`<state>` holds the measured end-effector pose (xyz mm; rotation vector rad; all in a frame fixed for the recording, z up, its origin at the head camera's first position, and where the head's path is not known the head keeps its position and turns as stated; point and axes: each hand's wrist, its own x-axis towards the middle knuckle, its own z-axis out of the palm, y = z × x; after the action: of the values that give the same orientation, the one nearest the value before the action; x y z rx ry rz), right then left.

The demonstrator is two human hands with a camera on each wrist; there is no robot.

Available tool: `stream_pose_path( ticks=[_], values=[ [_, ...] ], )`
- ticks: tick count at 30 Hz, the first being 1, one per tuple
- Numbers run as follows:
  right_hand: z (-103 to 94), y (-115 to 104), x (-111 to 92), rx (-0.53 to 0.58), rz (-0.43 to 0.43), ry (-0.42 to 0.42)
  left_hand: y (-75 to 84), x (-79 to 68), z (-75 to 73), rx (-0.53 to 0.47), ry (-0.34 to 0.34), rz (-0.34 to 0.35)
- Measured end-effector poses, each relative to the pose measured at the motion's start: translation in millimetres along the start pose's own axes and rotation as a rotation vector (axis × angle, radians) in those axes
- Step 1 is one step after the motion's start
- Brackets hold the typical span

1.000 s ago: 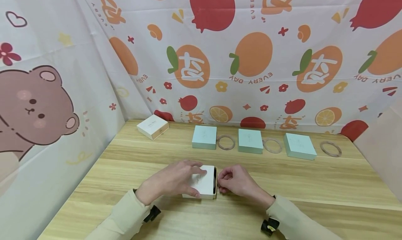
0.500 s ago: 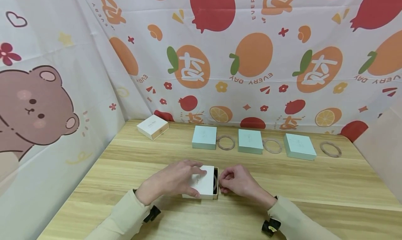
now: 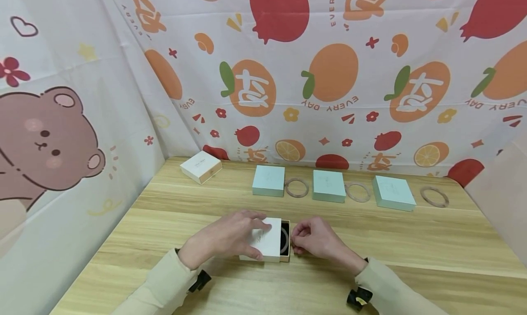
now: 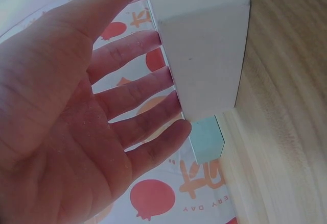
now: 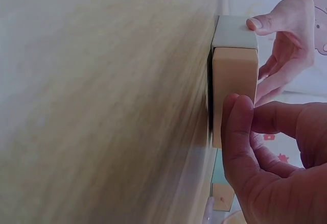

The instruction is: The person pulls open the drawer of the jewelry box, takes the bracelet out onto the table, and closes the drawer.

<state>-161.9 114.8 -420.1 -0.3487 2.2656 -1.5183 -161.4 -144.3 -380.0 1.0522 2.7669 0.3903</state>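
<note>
A white slide-out gift box lies on the table; its white sleeve (image 3: pixel 271 239) is held by my left hand (image 3: pixel 230 235). The thumb is on the near side and the other fingers spread over the top and far edge. My right hand (image 3: pixel 314 239) pinches at the front of the tan drawer (image 5: pixel 235 73), fingertips right against its face. Whatever pull they grip is hidden by the fingers. The drawer stands partly out of the sleeve to the right. Inside it, on black lining, part of a ring-shaped bangle (image 3: pixel 286 241) shows.
Along the back of the wooden table (image 3: pixel 164 223) stand three mint boxes (image 3: pixel 268 181), each with a bangle (image 3: pixel 307 187) lying to its right. Another white box (image 3: pixel 201 166) with a tan end sits at the back left. Patterned cloth (image 3: pixel 288 77) hangs behind.
My right hand has moved slightly right, drawing the drawer farther out of the sleeve. More black lining and the bangle's curve now show. The left hand stays put.
</note>
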Motion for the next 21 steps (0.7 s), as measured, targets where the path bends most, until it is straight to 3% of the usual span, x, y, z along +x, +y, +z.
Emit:
stream_pose_path(
  ticks=[21],
  values=[
    [-11.3, 6, -6, -0.037, -0.007, 0.002, 0.4, 0.5, 0.4, -0.001, 0.000, -0.001]
  ],
)
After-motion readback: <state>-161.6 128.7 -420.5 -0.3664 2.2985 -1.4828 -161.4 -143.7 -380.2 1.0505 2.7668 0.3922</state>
